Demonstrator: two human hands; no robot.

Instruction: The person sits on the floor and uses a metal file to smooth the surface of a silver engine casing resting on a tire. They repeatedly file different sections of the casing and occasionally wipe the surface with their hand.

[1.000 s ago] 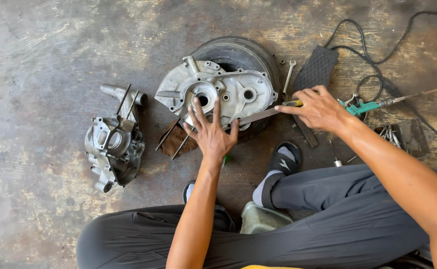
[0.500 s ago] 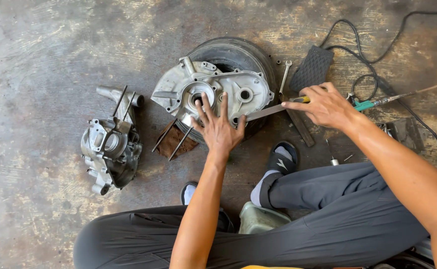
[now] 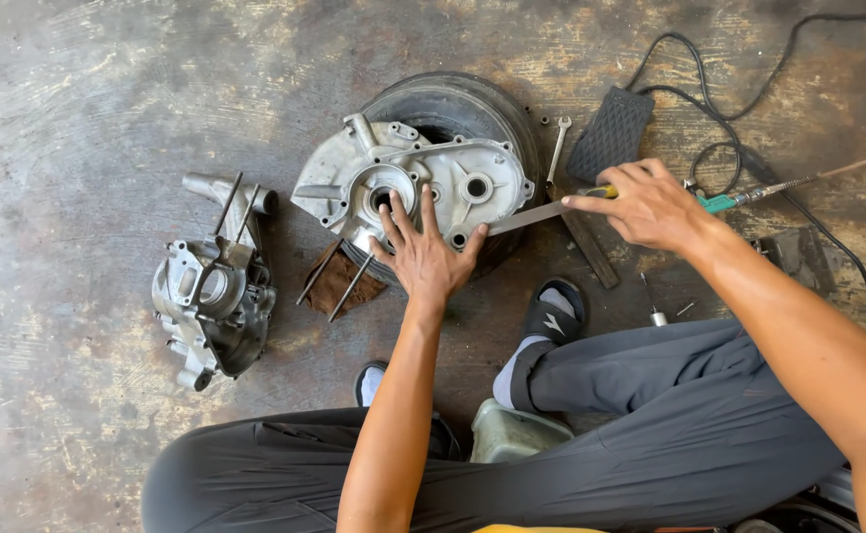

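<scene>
**A:** so what changed in the last second? Looks nearly the same to me.

**B:** pretty much. The left hand (image 3: pixel 425 259) has stayed spread flat, fingers open, pressing the near edge of the grey engine case half (image 3: pixel 408 188) that sits on the tyre (image 3: pixel 463 104) on the concrete floor (image 3: pixel 87 109). The right hand (image 3: pixel 650 205) has stayed closed around the flat file (image 3: pixel 532 215), tip touching the case edge beside the left fingers. It only shifted slightly along that edge.

**A:** and the other casing (image 3: pixel 214 301)?

**B:** untouched, well apart on the left. My guess: mid-filing, nowhere near finished.
</scene>
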